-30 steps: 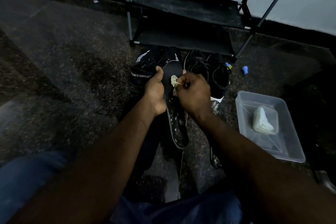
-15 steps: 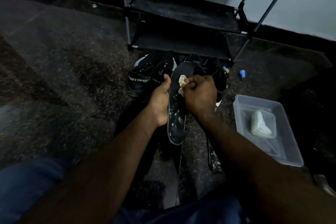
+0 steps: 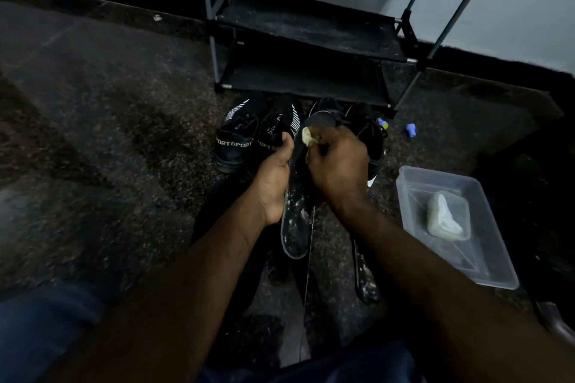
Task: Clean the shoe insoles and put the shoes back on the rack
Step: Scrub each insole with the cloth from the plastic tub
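Speckled stone floor [image 3: 109, 121], faintly glossy; clear plastic tub [image 3: 494, 261]; rack [image 3: 311, 31] of metal tubes and matt black shelves.

The left hand [image 3: 273, 180] shows only its thumb, the rest lying behind the insole [image 3: 295, 227], and the right hand [image 3: 339, 165] covers most of the cloth [image 3: 308, 136] and the black shoes [image 3: 370, 137] beyond. The rack [image 3: 311, 28] is cut off at the top edge. The 2 small blue bits [image 3: 410, 129] by its foot are too small to identify.
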{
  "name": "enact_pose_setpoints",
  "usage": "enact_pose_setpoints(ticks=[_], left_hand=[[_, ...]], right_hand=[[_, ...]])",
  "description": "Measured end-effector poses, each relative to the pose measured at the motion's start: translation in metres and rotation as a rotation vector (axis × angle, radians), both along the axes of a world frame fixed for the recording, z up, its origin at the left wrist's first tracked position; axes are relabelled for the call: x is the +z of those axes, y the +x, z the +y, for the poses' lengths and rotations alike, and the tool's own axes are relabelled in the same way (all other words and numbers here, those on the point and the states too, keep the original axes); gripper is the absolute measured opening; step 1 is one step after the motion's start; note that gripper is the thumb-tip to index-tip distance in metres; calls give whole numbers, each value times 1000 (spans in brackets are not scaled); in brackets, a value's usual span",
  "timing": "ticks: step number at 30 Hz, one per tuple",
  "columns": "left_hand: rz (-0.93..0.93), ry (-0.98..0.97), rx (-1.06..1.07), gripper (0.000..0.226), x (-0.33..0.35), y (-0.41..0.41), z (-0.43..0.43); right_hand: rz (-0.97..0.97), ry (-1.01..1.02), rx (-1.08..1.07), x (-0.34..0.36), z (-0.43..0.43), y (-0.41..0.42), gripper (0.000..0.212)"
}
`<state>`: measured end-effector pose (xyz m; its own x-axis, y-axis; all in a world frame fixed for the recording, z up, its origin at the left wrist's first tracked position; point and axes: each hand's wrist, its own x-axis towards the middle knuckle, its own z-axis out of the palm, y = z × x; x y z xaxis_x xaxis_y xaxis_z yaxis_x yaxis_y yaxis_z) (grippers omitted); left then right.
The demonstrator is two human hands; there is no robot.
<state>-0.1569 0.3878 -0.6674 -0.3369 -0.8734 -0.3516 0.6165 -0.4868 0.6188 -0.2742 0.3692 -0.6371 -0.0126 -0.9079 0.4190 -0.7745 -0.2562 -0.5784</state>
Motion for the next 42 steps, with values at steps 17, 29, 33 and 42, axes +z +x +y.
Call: enact_pose_setpoints(ticks=[17, 29, 33, 42], left_hand=[[21, 64, -12, 70, 7, -6, 6], [71, -43, -135, 47, 18, -7, 12], [59, 57, -158, 52, 10, -3, 8], [68, 45, -123, 54, 19, -7, 11]], right_hand=[[91, -49, 110, 4, 8, -10, 15], [65, 12, 23, 17, -10, -26, 21], [223, -87, 175, 11, 9, -20, 25], [255, -124, 73, 13, 3, -18, 26]])
